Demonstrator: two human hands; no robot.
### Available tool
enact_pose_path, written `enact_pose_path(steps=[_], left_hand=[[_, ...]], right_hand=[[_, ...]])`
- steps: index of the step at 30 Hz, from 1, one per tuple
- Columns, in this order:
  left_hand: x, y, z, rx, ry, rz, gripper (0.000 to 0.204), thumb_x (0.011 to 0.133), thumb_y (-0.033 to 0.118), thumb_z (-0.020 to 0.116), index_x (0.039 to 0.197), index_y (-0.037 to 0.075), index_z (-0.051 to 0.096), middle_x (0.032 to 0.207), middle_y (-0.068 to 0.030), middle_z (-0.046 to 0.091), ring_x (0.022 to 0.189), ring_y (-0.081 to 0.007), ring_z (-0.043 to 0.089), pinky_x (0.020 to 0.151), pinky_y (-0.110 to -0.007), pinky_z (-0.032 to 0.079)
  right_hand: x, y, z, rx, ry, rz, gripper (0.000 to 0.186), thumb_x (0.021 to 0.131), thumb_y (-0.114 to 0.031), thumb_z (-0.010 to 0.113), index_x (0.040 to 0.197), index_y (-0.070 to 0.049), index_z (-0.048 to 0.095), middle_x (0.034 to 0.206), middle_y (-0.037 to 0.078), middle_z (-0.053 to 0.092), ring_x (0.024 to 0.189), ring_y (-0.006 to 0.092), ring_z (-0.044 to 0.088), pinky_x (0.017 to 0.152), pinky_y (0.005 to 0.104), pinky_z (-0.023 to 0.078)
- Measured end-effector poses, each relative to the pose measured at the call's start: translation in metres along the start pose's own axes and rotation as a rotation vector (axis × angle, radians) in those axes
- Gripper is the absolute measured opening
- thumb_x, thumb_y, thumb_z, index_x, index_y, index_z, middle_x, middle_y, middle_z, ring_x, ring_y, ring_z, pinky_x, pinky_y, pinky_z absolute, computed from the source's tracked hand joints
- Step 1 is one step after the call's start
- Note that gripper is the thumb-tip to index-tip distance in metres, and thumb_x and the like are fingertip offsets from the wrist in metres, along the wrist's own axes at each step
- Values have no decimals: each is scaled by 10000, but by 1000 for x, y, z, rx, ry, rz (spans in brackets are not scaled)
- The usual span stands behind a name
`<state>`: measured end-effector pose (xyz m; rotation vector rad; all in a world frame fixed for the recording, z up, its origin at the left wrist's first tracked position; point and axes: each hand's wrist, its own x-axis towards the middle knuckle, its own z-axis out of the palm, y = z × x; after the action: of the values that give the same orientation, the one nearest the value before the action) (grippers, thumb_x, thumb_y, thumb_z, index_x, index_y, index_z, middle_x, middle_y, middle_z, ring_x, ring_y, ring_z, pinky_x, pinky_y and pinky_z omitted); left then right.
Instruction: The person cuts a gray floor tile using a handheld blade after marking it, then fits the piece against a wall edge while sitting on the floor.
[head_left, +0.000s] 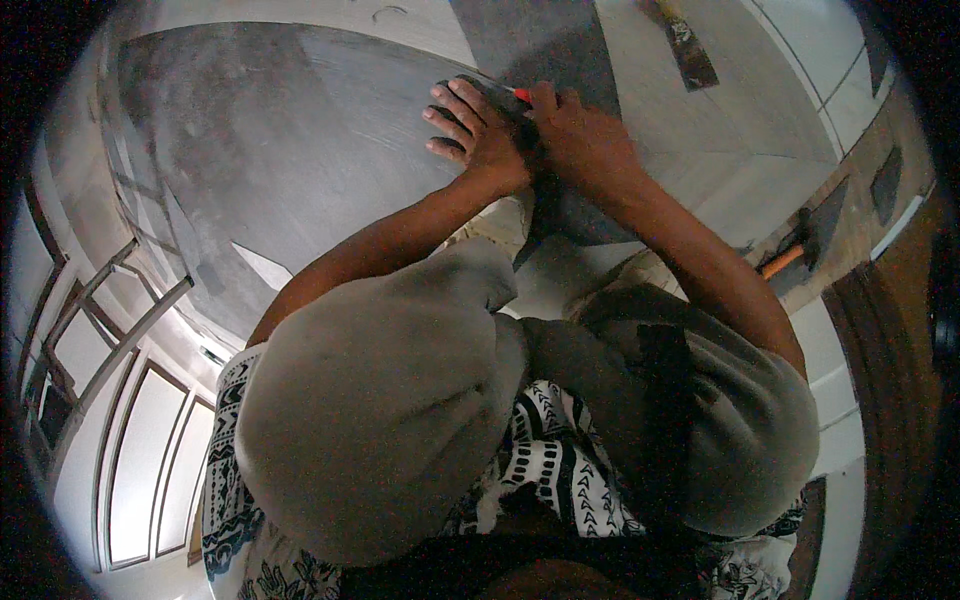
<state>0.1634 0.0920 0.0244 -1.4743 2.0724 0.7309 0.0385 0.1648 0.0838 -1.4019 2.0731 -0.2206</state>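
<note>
My left hand (pixel 480 135) lies palm down with its fingers spread on a large dark grey sheet (pixel 250 130), close to the sheet's far right edge. Right beside it, my right hand (pixel 585 140) is closed around a slim tool with a red part (pixel 522 95). Most of that tool is hidden in the fingers, so its kind is not clear. A darker grey strip (pixel 545 40) runs under and beyond my hands. The two hands are close together, near the strip's left edge.
A flat dark piece with a yellowish end (pixel 690 55) lies at the far right. An orange-handled tool (pixel 782 262) rests farther right, near white tiles (pixel 835 60). A metal frame (pixel 110 350) stands at left. My bent knees are close below my arms.
</note>
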Motion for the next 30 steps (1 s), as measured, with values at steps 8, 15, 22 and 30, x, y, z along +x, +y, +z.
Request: enact_pose_path(steps=[8,15,22,30], left_hand=[[21,-6,45,548,722,-237,751,1017,473,416,1618,128,125,1696,-136,105,1541,-422,125,1160,-661,167],[1,-7,8,140,95,4,1381,802,544,752,1506,-32,-287,1589,-323,-275,1410,-636,-255,1072,-795,-50],[3,-7,34,283,341,-10,1198,896,517,639,1542,-35,-206,1628,-288,-211,1451,-602,-205,1082,-790,-28],[11,-18,46,235,290,-55,1049,956,497,571,1565,-35,-97,1654,-282,-107,1495,-564,-113,1127,-750,37]], right_hand=[[13,-14,-1,28,10,-7,254,996,-200,505,1193,-40,484,985,214,660,753,386,727,592,475,607],[18,-16,6,-2,13,-33,216,991,-174,507,1167,-52,470,969,218,664,767,405,727,610,475,609],[23,-20,-1,17,-5,-5,194,1001,-182,493,1145,-53,493,943,222,690,806,410,731,625,484,612],[27,-19,-4,258,43,-66,199,1022,-200,480,1151,-50,498,938,238,717,852,415,725,676,516,600]])
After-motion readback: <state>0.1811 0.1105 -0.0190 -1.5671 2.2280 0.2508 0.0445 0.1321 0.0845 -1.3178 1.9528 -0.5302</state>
